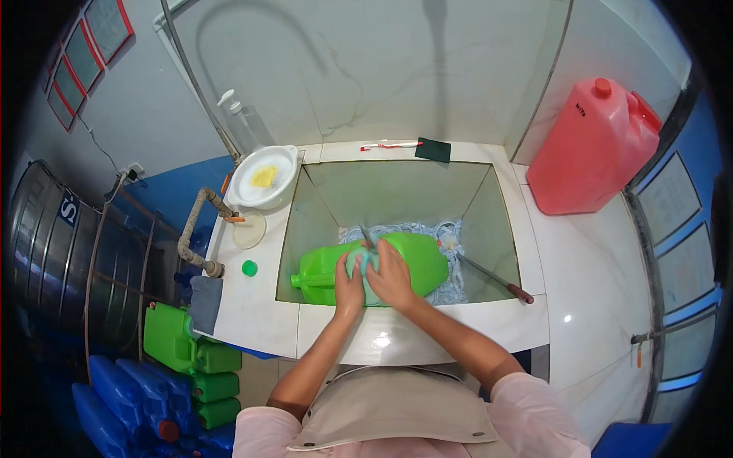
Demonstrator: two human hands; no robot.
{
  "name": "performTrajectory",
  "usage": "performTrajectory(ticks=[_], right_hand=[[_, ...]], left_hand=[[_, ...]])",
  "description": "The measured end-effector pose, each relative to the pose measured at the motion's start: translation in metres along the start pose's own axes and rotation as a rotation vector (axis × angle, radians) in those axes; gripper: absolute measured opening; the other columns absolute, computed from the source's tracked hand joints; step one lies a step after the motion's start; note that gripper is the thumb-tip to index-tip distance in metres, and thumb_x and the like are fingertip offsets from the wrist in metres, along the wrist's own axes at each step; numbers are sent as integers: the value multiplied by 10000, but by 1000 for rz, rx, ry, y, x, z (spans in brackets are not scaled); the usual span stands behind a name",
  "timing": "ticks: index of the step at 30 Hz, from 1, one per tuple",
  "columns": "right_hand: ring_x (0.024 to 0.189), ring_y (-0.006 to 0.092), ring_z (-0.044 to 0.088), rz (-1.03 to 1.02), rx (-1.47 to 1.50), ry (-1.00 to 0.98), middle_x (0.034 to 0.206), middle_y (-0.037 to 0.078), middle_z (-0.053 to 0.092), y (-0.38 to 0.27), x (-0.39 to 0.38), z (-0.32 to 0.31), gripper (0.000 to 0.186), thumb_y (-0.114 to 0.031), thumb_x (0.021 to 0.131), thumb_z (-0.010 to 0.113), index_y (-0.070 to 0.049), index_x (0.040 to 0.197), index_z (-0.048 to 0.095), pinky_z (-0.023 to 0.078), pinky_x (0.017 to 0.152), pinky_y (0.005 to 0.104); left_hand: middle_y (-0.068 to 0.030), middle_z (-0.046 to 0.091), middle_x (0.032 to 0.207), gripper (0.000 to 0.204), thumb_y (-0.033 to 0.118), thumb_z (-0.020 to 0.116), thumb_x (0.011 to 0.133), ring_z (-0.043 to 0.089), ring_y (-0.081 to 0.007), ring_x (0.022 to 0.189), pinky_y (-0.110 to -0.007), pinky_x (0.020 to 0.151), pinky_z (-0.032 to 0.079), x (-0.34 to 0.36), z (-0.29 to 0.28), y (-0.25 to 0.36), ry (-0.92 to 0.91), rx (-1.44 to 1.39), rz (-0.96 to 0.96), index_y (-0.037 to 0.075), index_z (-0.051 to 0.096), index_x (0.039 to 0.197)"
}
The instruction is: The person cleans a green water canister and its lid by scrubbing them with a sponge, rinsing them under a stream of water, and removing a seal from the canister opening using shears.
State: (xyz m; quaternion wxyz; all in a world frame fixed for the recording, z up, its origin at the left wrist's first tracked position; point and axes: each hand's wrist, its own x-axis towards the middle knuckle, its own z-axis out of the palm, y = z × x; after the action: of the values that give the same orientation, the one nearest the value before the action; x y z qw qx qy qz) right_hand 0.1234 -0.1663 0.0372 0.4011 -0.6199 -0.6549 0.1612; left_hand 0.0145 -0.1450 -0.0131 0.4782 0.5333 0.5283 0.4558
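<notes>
A green plastic jug point(416, 263) lies on its side in the tiled sink point(504, 221), on crumpled pale-blue cloth point(450, 233). Over its middle my left hand point(349, 282) and my right hand point(389, 271) are closed together on a pale mint pad point(359, 259), perhaps a sponge. A thin greyish thing sticks up between my fingers, too unclear to name. A metal rod with a brown handle point(519, 294) leans over the sink's right front corner.
A white basin point(279, 172) with a yellow sponge, a pump bottle point(248, 126), a pipe point(183, 244) and a green cap point(249, 268) are left. A toothbrush and dark pad point(433, 150) lie behind. A red jug point(580, 153) stands right. Several jugs point(168, 336) and a steel tank point(46, 259) are lower left.
</notes>
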Motion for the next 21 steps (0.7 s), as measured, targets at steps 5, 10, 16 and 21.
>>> performTrajectory(ticks=[5,10,16,21], right_hand=[[709,289,612,-3,412,-769,803,127,620,22,89,16,487,-451,857,482,21,976,503,492,680,405],[738,207,608,194,672,-935,838,98,625,22,119,44,482,-469,858,494,8,917,530,474,650,318],[819,277,597,188,620,-17,864,156,608,19,44,-6,390,-326,872,526,26,1010,431,455,733,346],[838,376,557,-119,46,306,899,210,567,11,-20,9,295,-207,848,532,-16,1030,399,444,717,393]], left_hand=[[-167,508,1103,311,117,536,869,526,-204,982,-252,819,430,-39,-21,30,-205,-601,-538,-53,432,1109],[-156,442,1191,329,186,533,878,472,-209,1075,-297,888,419,-43,-42,28,-305,-540,-735,-23,429,1110],[-165,530,1148,454,243,596,835,498,-259,1075,-315,920,367,7,-40,17,-16,161,109,-20,455,1176],[-106,570,1073,383,229,595,839,528,-204,966,-295,861,393,16,-20,16,-190,198,95,-4,506,1129]])
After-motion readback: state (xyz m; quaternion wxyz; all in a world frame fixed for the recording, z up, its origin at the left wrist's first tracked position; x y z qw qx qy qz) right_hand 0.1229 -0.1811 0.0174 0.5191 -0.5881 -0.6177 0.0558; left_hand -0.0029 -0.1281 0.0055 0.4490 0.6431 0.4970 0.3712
